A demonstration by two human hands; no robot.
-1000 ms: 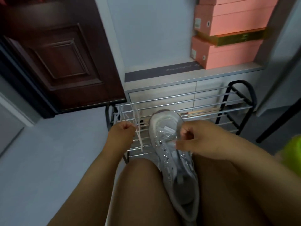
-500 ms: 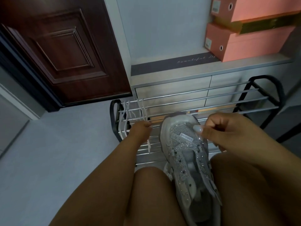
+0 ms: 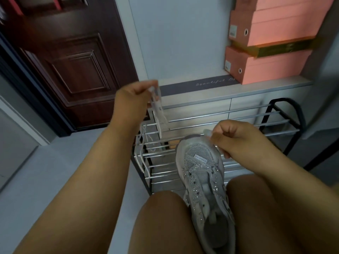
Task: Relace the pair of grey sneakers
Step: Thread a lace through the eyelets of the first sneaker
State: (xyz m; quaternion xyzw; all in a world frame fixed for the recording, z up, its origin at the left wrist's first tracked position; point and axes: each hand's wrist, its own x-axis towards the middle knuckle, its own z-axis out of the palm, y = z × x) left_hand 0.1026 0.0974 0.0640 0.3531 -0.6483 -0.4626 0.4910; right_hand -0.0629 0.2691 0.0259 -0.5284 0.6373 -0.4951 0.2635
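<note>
Home entryway: wooden door (image 3: 73, 57), shoe rack (image 3: 238, 123), shoeboxes (image 3: 271, 70).

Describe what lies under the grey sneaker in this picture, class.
The grey sneaker rests between the person's thighs, its toe over the metal shoe rack. The right hand holds its toe. Whatever lies under the heel is hidden.

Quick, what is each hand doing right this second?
Left hand: fingers pinch the thin white shoelace, lifted above the metal shoe rack.
Right hand: fingers curled at the toe of the grey glittery mesh sneaker; what they hold cannot be told.
</note>
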